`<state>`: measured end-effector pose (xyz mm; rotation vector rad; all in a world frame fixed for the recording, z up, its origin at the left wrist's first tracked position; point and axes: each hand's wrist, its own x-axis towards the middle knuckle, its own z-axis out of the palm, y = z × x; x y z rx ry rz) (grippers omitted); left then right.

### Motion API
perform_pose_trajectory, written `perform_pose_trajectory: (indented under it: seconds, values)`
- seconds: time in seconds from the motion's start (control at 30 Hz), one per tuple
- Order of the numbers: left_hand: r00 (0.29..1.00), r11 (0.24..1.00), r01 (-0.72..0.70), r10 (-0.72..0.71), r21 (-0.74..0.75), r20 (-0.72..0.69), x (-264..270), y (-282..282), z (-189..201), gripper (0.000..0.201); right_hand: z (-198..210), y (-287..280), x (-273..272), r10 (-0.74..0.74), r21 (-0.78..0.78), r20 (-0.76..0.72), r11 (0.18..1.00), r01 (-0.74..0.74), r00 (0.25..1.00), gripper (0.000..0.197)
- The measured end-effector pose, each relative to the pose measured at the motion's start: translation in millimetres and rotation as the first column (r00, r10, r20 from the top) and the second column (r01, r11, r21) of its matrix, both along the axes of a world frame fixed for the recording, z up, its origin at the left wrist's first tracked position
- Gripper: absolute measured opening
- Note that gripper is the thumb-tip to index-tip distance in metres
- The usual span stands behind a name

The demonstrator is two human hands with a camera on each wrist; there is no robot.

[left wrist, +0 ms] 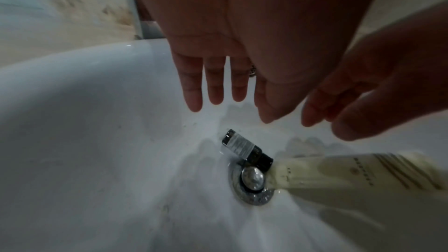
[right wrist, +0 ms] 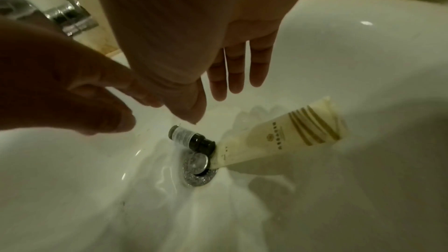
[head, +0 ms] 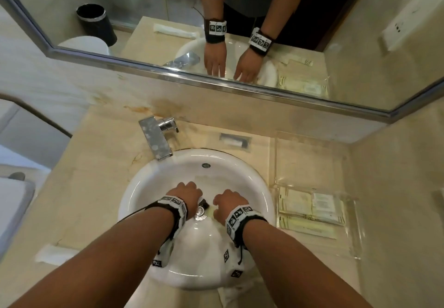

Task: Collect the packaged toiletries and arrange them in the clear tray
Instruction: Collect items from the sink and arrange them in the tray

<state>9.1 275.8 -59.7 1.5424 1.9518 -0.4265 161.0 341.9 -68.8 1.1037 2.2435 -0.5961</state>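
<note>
At the bottom of the sink (head: pixel 259 183), a small dark bottle (left wrist: pixel 246 148) and a cream tube (right wrist: pixel 281 137) lie capward against the drain (left wrist: pixel 253 179), just below the straight, empty fingers of the left hand (left wrist: pixel 218 76) and right hand (right wrist: pixel 218 64), each hand nearer its own item.

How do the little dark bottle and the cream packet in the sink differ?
The dark bottle is small, round and rigid with a pale label; the cream packet is longer, flat and soft with gold stripes. Both lie at the drain in the basin, touching, with neither hand holding them.
</note>
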Motion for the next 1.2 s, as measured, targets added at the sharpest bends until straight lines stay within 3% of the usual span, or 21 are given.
perform_pose_trajectory:
  seconds: [0.37, 0.63, 0.8, 1.0, 1.2]
  values:
    - [0.995, 0.994, 0.099, -0.099, -0.039, 0.001, -15, 19, -35, 0.057, -34, 0, -11, -0.005, 0.04, 0.123, 0.999, 0.0, 0.992, 0.043]
    - [0.993, 0.994, 0.109, -0.11, -0.026, -0.045, -17, 14, -62, 0.044, -51, -10, 2, 0.019, 0.058, 0.225, 0.998, -0.033, 0.974, 0.05]
    - [0.995, 0.999, 0.05, -0.051, -0.014, -0.083, -15, -1, -81, 0.047, -49, -15, 2, -0.076, 0.058, 0.192, 0.996, 0.066, 0.978, 0.035]
    - [0.995, 1.0, 0.027, -0.026, 0.013, -0.098, -10, 3, -79, 0.034, -35, -15, -6, -0.097, 0.09, 0.136, 0.992, 0.085, 0.986, 0.03]
    - [0.995, 0.994, 0.065, -0.072, -0.091, -0.072, -9, 1, -61, 0.047, -18, -18, 4, -0.137, 0.153, 0.131, 0.981, 0.117, 0.982, 0.029]
